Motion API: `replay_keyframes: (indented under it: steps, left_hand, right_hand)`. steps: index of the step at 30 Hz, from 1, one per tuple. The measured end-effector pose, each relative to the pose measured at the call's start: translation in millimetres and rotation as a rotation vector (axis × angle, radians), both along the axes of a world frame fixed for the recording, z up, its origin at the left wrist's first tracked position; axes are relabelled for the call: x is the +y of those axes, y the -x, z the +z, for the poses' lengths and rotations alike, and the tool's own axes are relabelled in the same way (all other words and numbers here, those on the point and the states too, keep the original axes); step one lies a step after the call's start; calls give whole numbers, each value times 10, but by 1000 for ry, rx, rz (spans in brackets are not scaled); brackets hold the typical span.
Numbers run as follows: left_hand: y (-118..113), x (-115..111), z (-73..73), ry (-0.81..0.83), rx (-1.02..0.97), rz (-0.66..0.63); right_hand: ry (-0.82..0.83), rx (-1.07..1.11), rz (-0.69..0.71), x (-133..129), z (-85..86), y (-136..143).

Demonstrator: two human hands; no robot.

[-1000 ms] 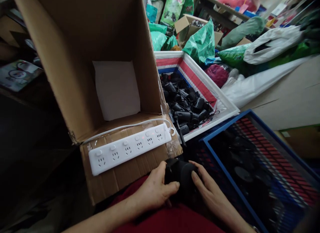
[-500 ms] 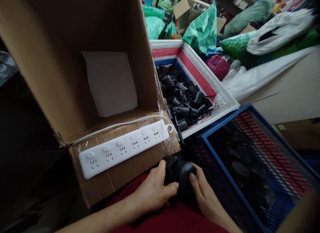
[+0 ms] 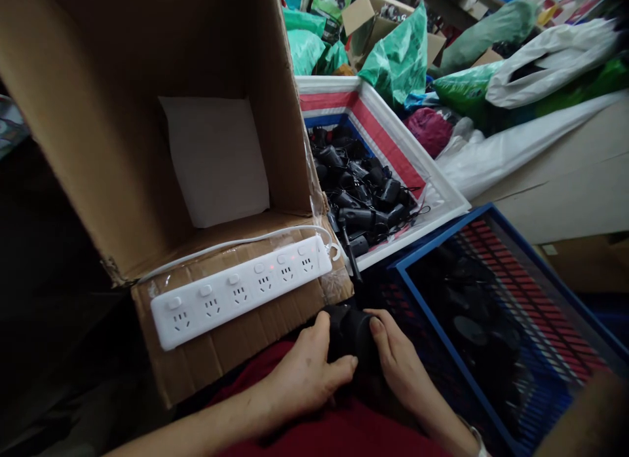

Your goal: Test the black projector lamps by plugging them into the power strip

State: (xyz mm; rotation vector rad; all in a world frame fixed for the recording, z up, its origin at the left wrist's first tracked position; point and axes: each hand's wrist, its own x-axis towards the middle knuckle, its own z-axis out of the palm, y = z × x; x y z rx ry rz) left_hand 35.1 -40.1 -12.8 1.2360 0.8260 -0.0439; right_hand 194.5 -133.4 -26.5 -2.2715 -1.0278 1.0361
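Both hands on a black device amid a cluttered stockroom

Down in my lap, my left hand [image 3: 299,378] and right hand [image 3: 398,368] clasp a black device [image 3: 351,332] below a cardboard box [image 3: 122,149] bearing a white power strip [image 3: 240,290]. Beside it, a striped bin [image 3: 442,198] holds black adapters [image 3: 361,192]; green bags [image 3: 398,57] crowd behind.

Black device [image 3: 351,332]: mostly covered by left hand [image 3: 304,372] and right hand [image 3: 398,368]; shape and kind not clear. Both forearms run off bottom edge. Blue crate [image 3: 442,247]: contents dark, only vague round outlines; far corner cut by right edge. Cardboard box [image 3: 122,149]: top cut by frame. Far bags [image 3: 398,64]: print too small to read. Left side in deep shadow.
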Motion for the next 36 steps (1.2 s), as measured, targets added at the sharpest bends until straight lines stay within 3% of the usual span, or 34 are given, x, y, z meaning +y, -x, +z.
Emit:
replay_keyframes:
  steps: [4, 10, 13, 17, 20, 25, 29, 33, 36]
  left_hand:
    - [-11, 38, -4, 66, -16, 25]
    - [-32, -1, -43, 223, -76, 88]
    - [-46, -46, -53, 242, -81, 98]
    - [-75, -78, -58, 198, -83, 86]
    - [-106, -40, -43, 167, -52, 79]
    - [-107, 29, -47, 279, -77, 119]
    - [-71, -5, -88, 308, -116, 171]
    - [-52, -41, -34, 274, -114, 141]
    - [-55, -72, 63, -6, -112, 38]
  right_hand:
    - [12, 78, 13, 41, 1, -71]
    - [66, 304, -50, 46, 180, -282]
    - [41, 267, 4, 1, 201, -246]
    - [19, 151, 29, -41, 89, -148]
    - [-32, 185, -58, -28, 5, -135]
    - [-80, 643, -264, -14, -27, -178]
    - [-112, 823, -420, -57, -3, -180]
    - [-146, 726, -327, -129, 87, -203]
    - [-179, 559, -230, -219, 120, -209]
